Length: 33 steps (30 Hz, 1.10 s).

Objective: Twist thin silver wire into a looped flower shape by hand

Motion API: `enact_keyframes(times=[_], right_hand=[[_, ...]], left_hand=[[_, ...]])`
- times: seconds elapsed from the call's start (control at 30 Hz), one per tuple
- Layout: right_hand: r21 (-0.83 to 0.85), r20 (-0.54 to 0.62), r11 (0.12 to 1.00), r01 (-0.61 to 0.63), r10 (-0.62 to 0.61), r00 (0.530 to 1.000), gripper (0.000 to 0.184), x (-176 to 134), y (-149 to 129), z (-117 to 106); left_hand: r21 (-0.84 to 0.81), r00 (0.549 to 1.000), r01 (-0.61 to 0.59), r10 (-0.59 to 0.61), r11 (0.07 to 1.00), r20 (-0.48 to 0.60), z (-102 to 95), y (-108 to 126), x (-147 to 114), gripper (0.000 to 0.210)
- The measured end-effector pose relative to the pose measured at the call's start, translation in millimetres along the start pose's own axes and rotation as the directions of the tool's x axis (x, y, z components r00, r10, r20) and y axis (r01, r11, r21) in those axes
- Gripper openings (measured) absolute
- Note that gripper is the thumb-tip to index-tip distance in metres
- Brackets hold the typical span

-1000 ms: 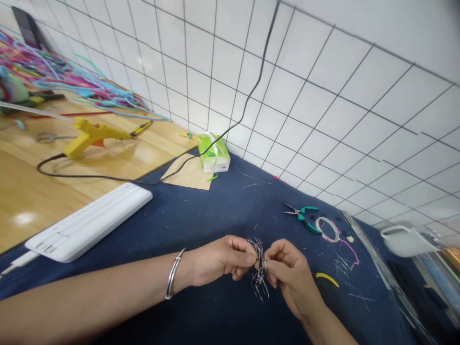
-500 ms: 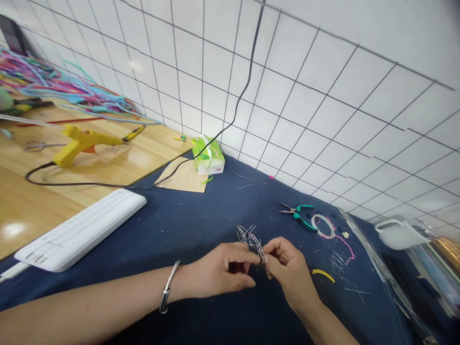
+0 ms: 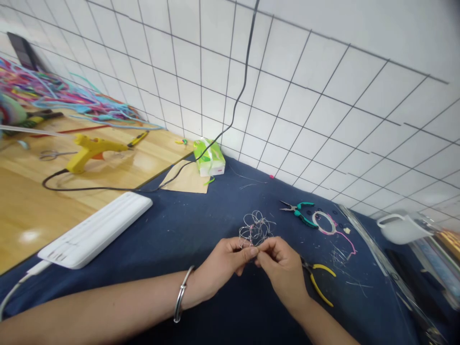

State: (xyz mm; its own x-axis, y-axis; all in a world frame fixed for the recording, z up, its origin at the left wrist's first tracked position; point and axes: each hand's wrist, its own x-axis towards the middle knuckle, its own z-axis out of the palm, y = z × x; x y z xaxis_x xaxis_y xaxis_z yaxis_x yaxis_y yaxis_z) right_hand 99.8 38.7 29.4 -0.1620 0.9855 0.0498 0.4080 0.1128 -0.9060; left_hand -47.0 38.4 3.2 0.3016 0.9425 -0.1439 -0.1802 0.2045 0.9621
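Observation:
A small tangle of thin silver wire bent into loops (image 3: 256, 227) stands up above my fingertips, over the dark blue cloth (image 3: 179, 230). My left hand (image 3: 230, 261) pinches its lower end between thumb and fingers, a silver bangle on the wrist. Right beside it, my right hand (image 3: 282, 268) grips the same end, the fingertips of both hands touching. What exactly lies between the fingertips is hidden. Yellow-handled pliers (image 3: 319, 280) rest just right of my right hand, their jaws partly covered by it.
Teal-handled pliers (image 3: 300, 213), a pale coil (image 3: 324, 223) with pink cord and wire scraps (image 3: 339, 258) lie to the right. A white power strip (image 3: 97, 230), a yellow glue gun (image 3: 93, 149) and a tissue pack (image 3: 209, 158) are leftward. A black cable (image 3: 235, 108) crosses the wall.
My left hand has closed from a loose, parted grip into a pinch beside my right fingertips. The wire bundle now stands upright with its loops spread. More of the yellow-handled pliers shows.

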Motion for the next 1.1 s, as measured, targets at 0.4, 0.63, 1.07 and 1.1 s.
enact_keyframes(times=[0.4,0.63,1.07,1.1], right_hand=[[0.12,0.297,0.978,-0.168,0.126,0.947,0.005,9,-2,-22],[-0.042,0.471,0.99,-0.135,0.139,0.871,0.007,10,-6,-28],[-0.372,0.196,0.859,0.351,-0.297,0.935,0.013,7,0,-17],[-0.376,0.207,0.847,0.376,-0.318,0.925,0.014,7,1,-18]], left_hand=[[0.295,0.999,-0.021,0.012,0.955,0.034,-11.6,0,8,0.014],[0.204,0.997,0.046,-0.059,0.978,0.056,-19.6,-3,13,0.014],[-0.283,0.94,0.298,-0.23,0.912,0.251,-21.0,-6,13,0.008],[-0.281,0.944,0.291,-0.226,0.915,0.24,-20.3,-6,12,0.008]])
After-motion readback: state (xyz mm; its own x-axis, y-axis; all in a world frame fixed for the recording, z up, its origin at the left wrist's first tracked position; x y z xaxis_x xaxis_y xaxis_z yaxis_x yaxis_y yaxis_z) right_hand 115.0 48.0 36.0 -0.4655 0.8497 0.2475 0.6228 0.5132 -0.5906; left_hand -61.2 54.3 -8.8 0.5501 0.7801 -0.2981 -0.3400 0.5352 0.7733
